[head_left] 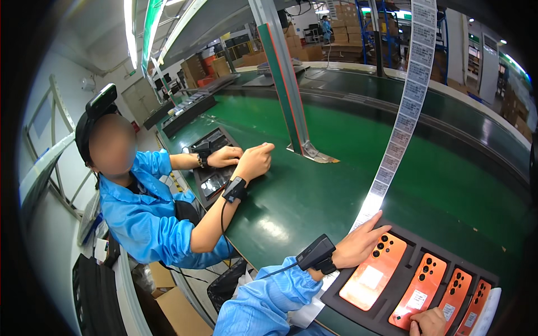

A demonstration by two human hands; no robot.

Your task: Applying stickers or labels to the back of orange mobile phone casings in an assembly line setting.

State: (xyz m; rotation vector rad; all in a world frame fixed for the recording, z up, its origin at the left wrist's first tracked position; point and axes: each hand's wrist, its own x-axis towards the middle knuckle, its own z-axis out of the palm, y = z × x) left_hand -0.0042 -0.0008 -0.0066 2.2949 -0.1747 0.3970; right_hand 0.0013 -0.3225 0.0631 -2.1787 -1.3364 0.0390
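Note:
My left hand (358, 246) has its fingers stretched out over the upper left corner of a dark foam tray (394, 287), beside a long strip of white printed labels (404, 117). Whether its fingertips touch the strip, I cannot tell. Several orange phones lie back up in the tray's slots, each with a white label. The leftmost phone (358, 297) is just below my left hand. At the lower edge, my right hand (431, 322) is partly cut off, its fingers bent and close together over the lower end of the second phone (430, 270). Anything between them is hidden.
A co-worker in a blue jacket (145, 224) sits at the left, hands over another dark tray (210, 193) on the green table (319, 196). A metal post (283, 84) rises from the table. The label strip hangs from above. Cardboard boxes (174, 305) stand below the table.

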